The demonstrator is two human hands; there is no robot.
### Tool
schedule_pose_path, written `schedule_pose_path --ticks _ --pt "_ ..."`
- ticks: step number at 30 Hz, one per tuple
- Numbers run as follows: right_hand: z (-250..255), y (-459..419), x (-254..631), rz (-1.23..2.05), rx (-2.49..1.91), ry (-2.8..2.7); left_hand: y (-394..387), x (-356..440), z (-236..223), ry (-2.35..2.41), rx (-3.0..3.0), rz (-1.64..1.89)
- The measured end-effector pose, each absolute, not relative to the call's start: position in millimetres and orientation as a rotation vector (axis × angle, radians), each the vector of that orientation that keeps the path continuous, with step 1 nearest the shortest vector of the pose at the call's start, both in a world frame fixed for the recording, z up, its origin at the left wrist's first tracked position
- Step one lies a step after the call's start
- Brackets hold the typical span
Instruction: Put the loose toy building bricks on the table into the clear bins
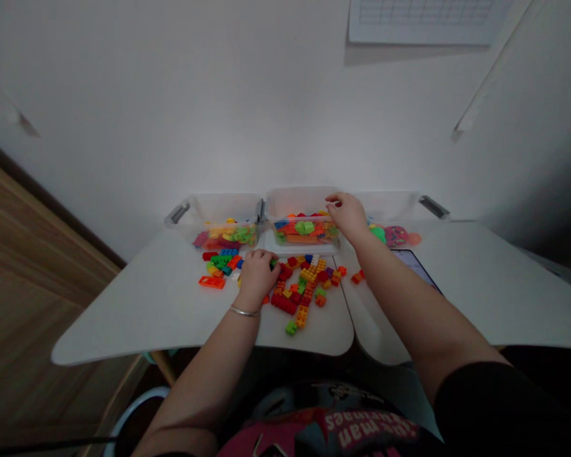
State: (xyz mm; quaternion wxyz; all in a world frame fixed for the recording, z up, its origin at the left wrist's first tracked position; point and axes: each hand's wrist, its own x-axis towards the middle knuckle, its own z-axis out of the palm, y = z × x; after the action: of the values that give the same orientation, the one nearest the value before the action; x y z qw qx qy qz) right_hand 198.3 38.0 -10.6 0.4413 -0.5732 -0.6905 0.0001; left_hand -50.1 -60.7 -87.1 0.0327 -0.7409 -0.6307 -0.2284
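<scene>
My left hand, a thin bangle on its wrist, rests knuckles-up on the white table at the left edge of a heap of coloured toy bricks; its fingers are curled, and a green brick shows at the fingertips. My right hand hovers over the middle clear plastic bin, fingers pinched together above the bricks inside; what they hold is hidden. An orange flat piece lies left of the heap. A single green brick lies nearest me.
A second clear bin with bricks stands to the left, a third to the right behind my arm. A phone lies by my right forearm. A white wall rises behind the bins. Wooden floor lies to the left.
</scene>
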Motion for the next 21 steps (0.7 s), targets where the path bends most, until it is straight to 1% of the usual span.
schedule_pose_path --ticks 5,12,16,18,21 --pt "-12 33 204 0.054 -1.338 -1.706 -61 -50 -86 -1.935 -2.280 -0.698" --pt "-18 3 205 0.320 -1.049 -1.467 -61 -50 -87 -1.910 -2.279 -0.697" --pt "-31 -31 197 0.184 -1.067 -1.538 -61 -50 -86 -1.920 -2.284 -0.685" --pt "-42 -48 193 0.110 -1.071 -1.683 -61 -50 -86 -1.916 -2.291 -0.674" --pt "-64 -66 186 0.083 -1.102 -1.885 -61 -50 -86 -1.904 -2.297 -0.667"
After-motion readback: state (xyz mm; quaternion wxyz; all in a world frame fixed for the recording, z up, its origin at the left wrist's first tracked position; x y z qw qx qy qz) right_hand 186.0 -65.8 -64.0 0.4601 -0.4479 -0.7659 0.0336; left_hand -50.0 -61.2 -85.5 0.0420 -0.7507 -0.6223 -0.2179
